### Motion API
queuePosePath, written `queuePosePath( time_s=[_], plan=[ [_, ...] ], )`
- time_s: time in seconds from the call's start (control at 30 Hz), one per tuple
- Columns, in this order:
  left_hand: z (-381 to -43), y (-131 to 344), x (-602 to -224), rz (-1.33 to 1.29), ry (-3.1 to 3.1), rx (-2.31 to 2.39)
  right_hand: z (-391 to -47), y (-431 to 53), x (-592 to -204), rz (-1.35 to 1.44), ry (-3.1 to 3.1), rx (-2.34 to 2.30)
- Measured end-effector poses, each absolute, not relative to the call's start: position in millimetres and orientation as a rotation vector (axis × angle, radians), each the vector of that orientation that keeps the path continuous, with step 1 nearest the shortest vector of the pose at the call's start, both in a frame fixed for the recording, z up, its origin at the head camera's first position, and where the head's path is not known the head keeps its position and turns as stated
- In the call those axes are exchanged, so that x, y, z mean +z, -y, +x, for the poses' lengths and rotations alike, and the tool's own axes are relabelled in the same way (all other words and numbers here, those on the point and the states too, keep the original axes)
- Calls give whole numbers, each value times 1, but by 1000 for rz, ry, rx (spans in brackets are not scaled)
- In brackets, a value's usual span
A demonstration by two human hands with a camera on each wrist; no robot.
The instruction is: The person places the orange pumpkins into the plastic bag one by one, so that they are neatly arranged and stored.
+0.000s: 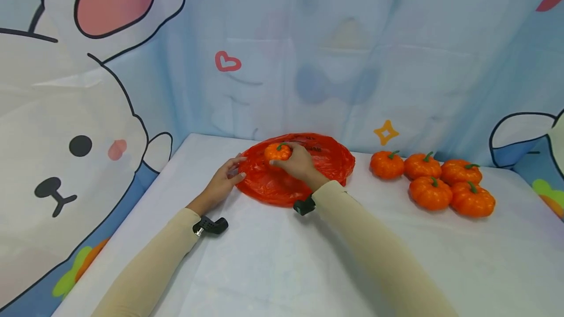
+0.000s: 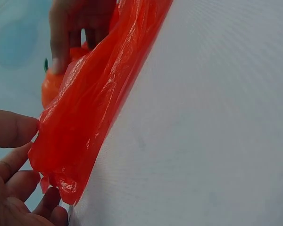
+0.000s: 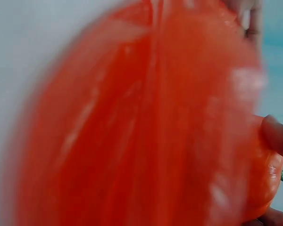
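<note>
My right hand (image 1: 300, 161) grips a small orange toy pumpkin (image 1: 275, 153) with a green stem, over the left part of a red plastic bag (image 1: 275, 185). The bag lies spread on the white table, wide and crinkled, with dark print near its back. At the bag's left edge, my left hand (image 1: 220, 180) touches the plastic with thumb and fingertips spread apart. The left wrist view shows these fingers (image 2: 19, 129) against the bag's end, while the pumpkin (image 2: 49, 89) is partly hidden behind the red film. Blurred plastic fills most of the right wrist view.
Several more orange pumpkins (image 1: 431, 193) stand grouped in two rows to the right of the bag. A printed cloth curtain (image 1: 282, 87) hangs behind the white table (image 1: 264, 263) and along its left side. Each wrist carries a black strapped camera mount (image 1: 210, 225).
</note>
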State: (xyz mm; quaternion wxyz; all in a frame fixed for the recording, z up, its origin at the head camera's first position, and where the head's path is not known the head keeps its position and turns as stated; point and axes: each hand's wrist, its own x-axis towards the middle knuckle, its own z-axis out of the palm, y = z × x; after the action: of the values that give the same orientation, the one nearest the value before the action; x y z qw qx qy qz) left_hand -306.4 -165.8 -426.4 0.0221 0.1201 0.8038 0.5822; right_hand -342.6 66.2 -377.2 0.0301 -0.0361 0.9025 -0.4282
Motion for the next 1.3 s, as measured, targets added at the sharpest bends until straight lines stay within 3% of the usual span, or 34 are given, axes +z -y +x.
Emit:
queuePosePath(
  time_s=[0.37, 0.93, 1.3],
  plan=[
    [-296, 173, -436, 389, -2508, 1744, -347, -38, -396, -60, -2793, -1335],
    [-302, 171, -425, 407, -2537, 1728, -350, -37, -381, -151, -2841, -1256],
    [-305, 166, -425, 427, -2540, 1714, -275, -113, -350, -511, -2916, -1214]
  ],
)
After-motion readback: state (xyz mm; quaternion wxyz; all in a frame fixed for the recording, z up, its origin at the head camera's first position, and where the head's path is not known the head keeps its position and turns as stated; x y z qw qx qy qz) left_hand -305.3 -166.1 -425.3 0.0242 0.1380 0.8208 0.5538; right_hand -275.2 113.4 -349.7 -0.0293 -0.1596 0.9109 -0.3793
